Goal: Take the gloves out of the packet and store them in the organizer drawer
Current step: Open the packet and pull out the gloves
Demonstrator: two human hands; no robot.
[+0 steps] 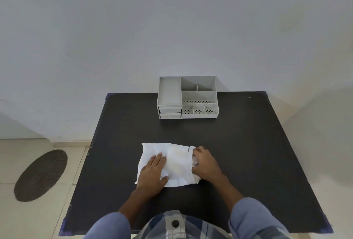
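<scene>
A white, crumpled packet (pixel 177 164) lies flat on the dark table (pixel 238 143) near me. My left hand (pixel 152 173) rests palm down on the packet's left half, fingers spread. My right hand (pixel 204 163) is at the packet's right, open end, fingers curled around white material there; I cannot tell whether that is the packet's edge or a glove. The grey organizer (pixel 188 97) stands at the table's far edge, with two shut drawers (pixel 170 112) stacked at its lower left and open compartments on top.
A plain wall rises right behind the organizer. To the left of the table, on the tiled floor, lies a dark oval mat (pixel 41 175). The table's corners have blue caps.
</scene>
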